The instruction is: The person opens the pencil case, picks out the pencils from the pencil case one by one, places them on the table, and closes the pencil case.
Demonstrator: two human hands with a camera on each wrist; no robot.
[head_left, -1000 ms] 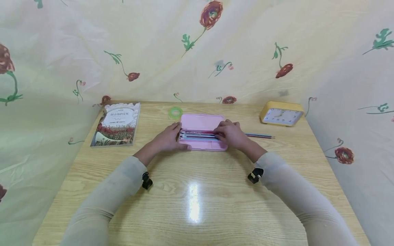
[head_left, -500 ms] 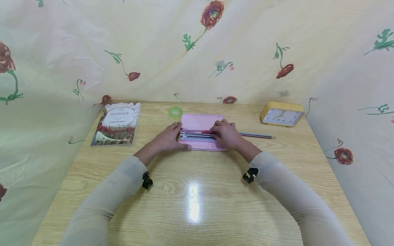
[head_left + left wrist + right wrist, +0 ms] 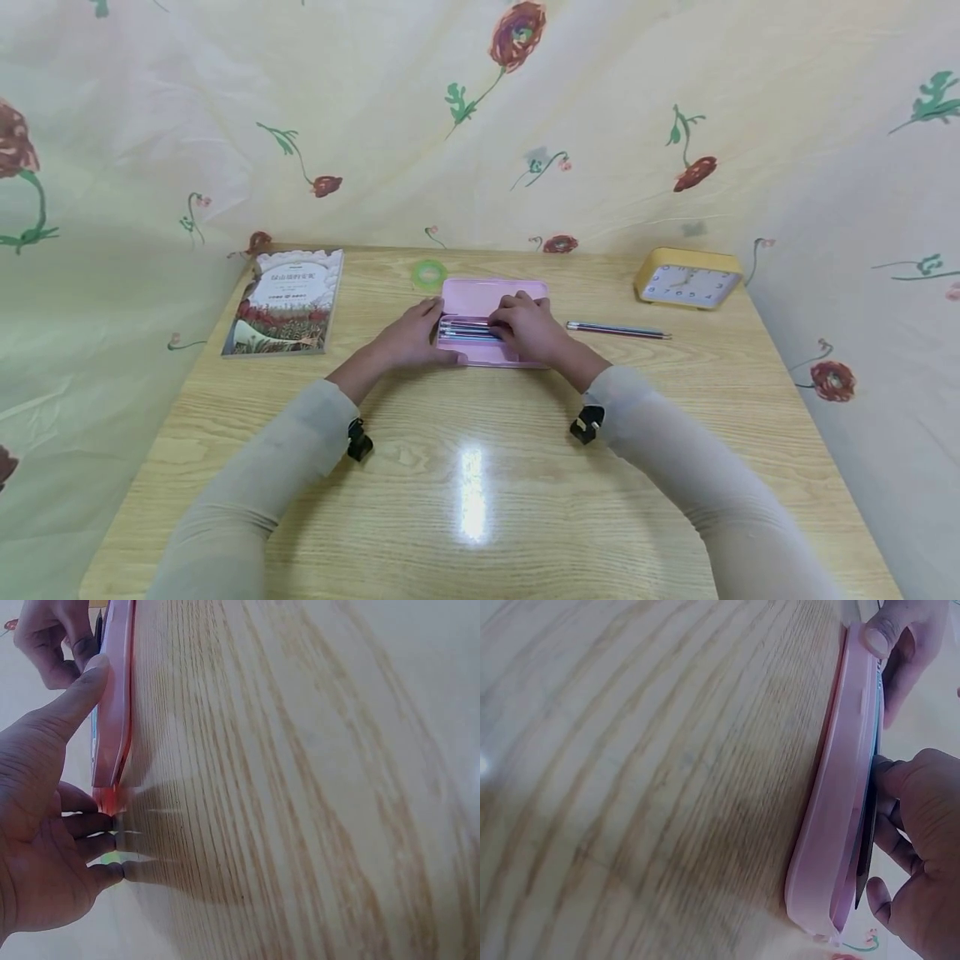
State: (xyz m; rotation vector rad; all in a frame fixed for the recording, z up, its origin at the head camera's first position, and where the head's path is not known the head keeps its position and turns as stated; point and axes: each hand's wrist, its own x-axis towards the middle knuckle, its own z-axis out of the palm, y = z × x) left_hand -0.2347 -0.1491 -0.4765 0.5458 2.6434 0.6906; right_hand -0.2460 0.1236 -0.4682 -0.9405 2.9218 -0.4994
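Observation:
A pink pencil case point(image 3: 491, 357) lies on the table with its lid point(image 3: 491, 293) tipped back. Several pencils point(image 3: 463, 331) rest in its tray, silvery ends to the left. My left hand point(image 3: 412, 337) holds the case's left end, thumb on the front edge and fingers behind it. My right hand point(image 3: 528, 327) is over the tray's right half. In the right wrist view its thumb and fingertips pinch a dark pencil point(image 3: 867, 847) along the case's inside, point toward the near end. The right hand hides part of the tray.
More pencils point(image 3: 618, 331) lie together on the table right of the case. A yellow clock point(image 3: 688, 279) stands at the back right. Behind the case is a roll of green tape point(image 3: 429, 274); a book point(image 3: 285, 304) lies at the left. A flowered cloth point(image 3: 375, 125) hangs behind.
My right hand has slid left along the tray, from its right end toward the middle, uncovering the near ends of the pencils on the table. The left hand has stayed put.

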